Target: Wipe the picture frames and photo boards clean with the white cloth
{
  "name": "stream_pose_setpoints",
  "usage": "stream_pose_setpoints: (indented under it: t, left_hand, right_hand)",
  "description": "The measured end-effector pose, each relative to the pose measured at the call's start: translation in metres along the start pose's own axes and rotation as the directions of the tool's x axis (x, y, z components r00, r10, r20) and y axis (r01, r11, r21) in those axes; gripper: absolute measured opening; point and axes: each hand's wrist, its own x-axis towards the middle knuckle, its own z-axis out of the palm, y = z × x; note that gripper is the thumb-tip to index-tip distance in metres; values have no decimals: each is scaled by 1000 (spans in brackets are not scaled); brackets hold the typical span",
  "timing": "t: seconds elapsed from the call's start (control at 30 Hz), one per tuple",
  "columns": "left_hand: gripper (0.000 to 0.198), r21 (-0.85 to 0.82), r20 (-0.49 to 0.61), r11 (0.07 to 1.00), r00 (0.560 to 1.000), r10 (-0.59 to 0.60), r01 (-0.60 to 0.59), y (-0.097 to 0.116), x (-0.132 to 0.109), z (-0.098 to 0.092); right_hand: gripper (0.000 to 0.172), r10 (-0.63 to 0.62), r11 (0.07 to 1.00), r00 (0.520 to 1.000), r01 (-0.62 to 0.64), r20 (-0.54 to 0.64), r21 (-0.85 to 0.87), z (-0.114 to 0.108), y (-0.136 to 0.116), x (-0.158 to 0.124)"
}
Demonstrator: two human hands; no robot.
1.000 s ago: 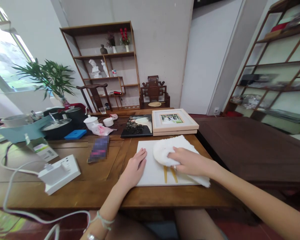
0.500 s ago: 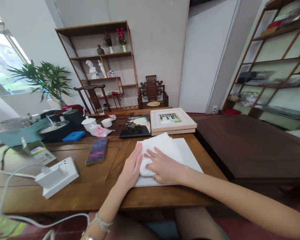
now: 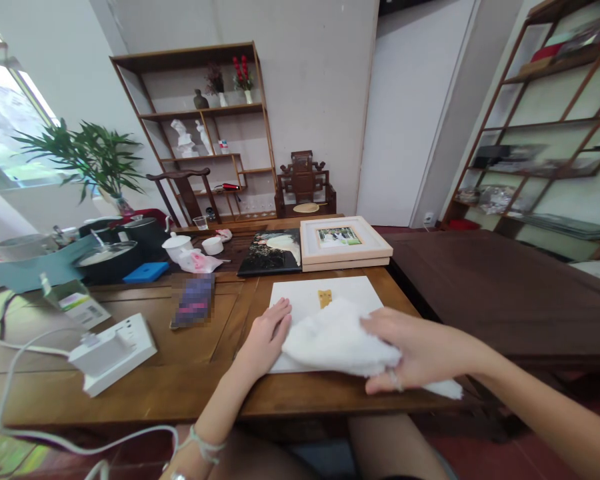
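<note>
On the wooden table in front of me lies a flat white board point(image 3: 295, 293). A small yellowish, notched piece point(image 3: 325, 298) shows near its far middle. My right hand point(image 3: 405, 353) is closed around a bunched white cloth point(image 3: 337, 337), which covers the near half of the board; a loose corner trails out to the right. My left hand point(image 3: 267, 333) lies flat with fingers stretched over the board's left edge, close beside the cloth. Whether its fingertips touch the cloth, I cannot tell.
Behind the board stand a pale wooden picture frame point(image 3: 347, 243) and a dark picture panel point(image 3: 271, 253). At left are a white power strip point(image 3: 117, 353) with cables, an open small box point(image 3: 75, 303), a blue block point(image 3: 147, 272), and a white teapot point(image 3: 177, 247). A dark table point(image 3: 505, 293) adjoins at right.
My right hand has gone from pressing flat on the cloth to gripping it, pulling it right and toward me. The yellowish piece is now uncovered. My left hand has shifted slightly nearer.
</note>
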Motion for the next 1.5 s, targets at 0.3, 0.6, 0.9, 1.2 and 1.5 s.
stream_pose_setpoints:
  t: [0.3, 0.6, 0.9, 1.2, 1.5]
  left_hand:
    - [38, 14, -19, 1000, 1000, 1, -1, -5, -1, 2]
    - [27, -1, -23, 1000, 1000, -3, 3, 5, 0, -4]
    - [35, 13, -25, 1000, 1000, 15, -15, -2, 0, 0]
    - [36, 17, -43, 1000, 999, 14, -14, -5, -1, 3]
    - [35, 34, -47, 999, 999, 9, -7, -2, -1, 1]
  right_hand:
    - [14, 14, 933, 828, -213, -561, -290, -25, 39, 38]
    - [34, -306, 814, 950, 232, -53, -533, 27, 21, 123]
    - [38, -63, 862, 998, 63, 17, -503, 14, 48, 110]
    - [38, 309, 810, 949, -296, -61, -507, -30, 94, 18]
    - [40, -47, 788, 955, -145, -293, -599, 10, 89, 5]
